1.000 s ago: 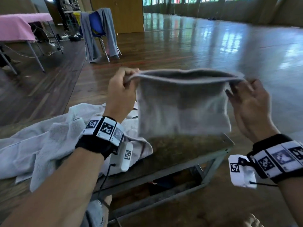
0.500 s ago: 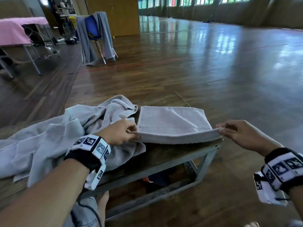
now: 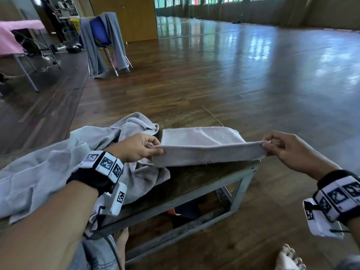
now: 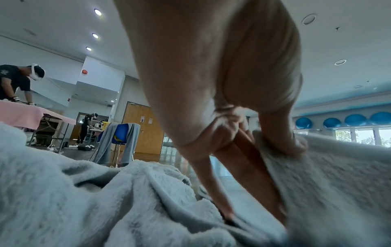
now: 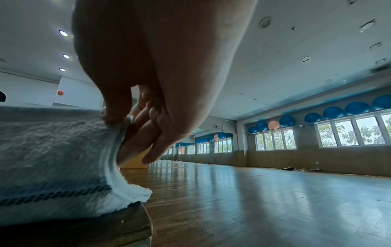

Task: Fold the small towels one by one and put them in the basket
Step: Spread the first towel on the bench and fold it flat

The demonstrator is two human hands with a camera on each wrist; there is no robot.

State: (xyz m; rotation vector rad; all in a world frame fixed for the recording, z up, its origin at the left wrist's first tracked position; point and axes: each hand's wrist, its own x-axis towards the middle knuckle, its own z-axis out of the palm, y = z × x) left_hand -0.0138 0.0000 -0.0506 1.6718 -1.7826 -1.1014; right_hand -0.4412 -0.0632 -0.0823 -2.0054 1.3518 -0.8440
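A small grey towel (image 3: 202, 145) lies at the right end of the wooden bench (image 3: 196, 184), its near edge lifted. My left hand (image 3: 153, 148) pinches the near left corner, seen close in the left wrist view as thumb on towel (image 4: 338, 183). My right hand (image 3: 266, 144) pinches the near right corner; the right wrist view shows thumb and fingers on the towel (image 5: 52, 158) above the bench end (image 5: 105, 230). No basket is in view.
A heap of unfolded grey towels (image 3: 48, 162) covers the bench's left part, under my left forearm. A blue chair draped with grey cloth (image 3: 101, 41) and a pink-covered table (image 3: 13, 38) stand far back left. Wooden floor (image 3: 253, 84) spreads beyond the bench.
The towel hung in the air between both hands a second ago. It came down onto the bench, and its near edge is now lifted a little.
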